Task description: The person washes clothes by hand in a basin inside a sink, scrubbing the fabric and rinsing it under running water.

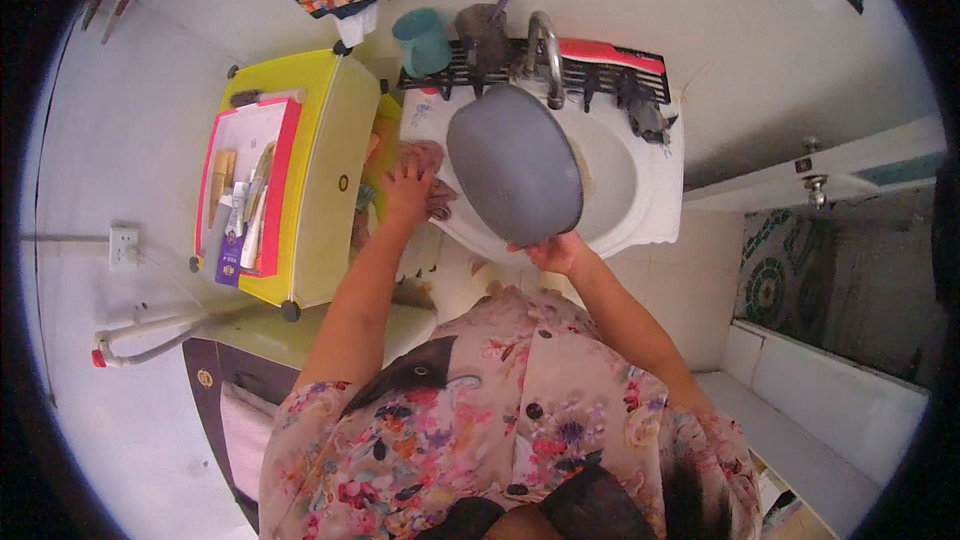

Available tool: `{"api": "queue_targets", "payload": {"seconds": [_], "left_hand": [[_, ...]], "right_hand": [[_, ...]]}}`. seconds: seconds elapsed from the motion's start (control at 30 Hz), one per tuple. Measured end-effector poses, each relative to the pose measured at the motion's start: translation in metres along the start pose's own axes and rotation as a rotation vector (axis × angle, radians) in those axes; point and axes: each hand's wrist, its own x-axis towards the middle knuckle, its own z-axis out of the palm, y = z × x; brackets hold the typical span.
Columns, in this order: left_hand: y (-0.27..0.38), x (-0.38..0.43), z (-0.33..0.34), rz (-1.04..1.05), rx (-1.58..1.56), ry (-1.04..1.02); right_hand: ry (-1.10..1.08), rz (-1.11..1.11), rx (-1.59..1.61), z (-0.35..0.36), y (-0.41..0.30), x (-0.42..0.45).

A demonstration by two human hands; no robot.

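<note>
My right hand [556, 251] grips the near edge of a large grey oval object [516, 165], perhaps a basin or a lid, tilted over the left part of the white washbasin [619, 180]. Its far end lies near the curved metal faucet [546, 52]. My left hand [409, 184] rests with spread fingers on a crumpled brownish-pink cloth [441, 199] at the left rim of the washbasin. Whether those fingers pinch the cloth, I cannot tell.
Behind the washbasin, a black slatted rack [615, 79] stands by a teal mug [422, 41] and a dark cup [484, 34]. Left of me is a yellow cabinet [330, 150] bearing a pink-edged tray [285, 187] of tubes and brushes. A door edge with a metal knob [816, 191] lies right.
</note>
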Motion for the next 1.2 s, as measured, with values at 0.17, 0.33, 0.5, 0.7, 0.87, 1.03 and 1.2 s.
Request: {"api": "queue_targets", "payload": {"seconds": [0.17, 0.33, 0.5, 0.7, 0.87, 1.03, 1.2], "left_hand": [[0.009, 0.002, -0.015, -0.028, 0.033, -0.08], [0.005, 0.01, 0.007, -0.022, 0.006, 0.018], [0.006, 0.008, -0.008, 0.004, 0.008, -0.009], [-0.004, 0.016, 0.034, 0.001, 0.061, 0.157], [0.003, 0.007, -0.006, 0.003, 0.001, 0.005], [0.0, 0.004, -0.002, 0.022, -0.016, 0.087], [0.0, 0.007, 0.002, 0.0, -0.021, 0.083]], "right_hand": [[0.008, -0.002, -0.048, -0.01, 0.0, -0.001], [0.084, -0.069, -0.134, -0.013, -0.007, -0.013], [0.172, -0.039, -0.14, -0.032, -0.013, -0.014], [0.565, -0.088, -0.55, -0.003, -0.034, -0.034], [0.743, -0.333, -0.666, -0.015, -0.04, -0.029], [0.81, -0.448, -0.656, -0.025, -0.036, -0.018], [0.842, -0.463, -0.601, -0.013, -0.03, -0.01]]}}
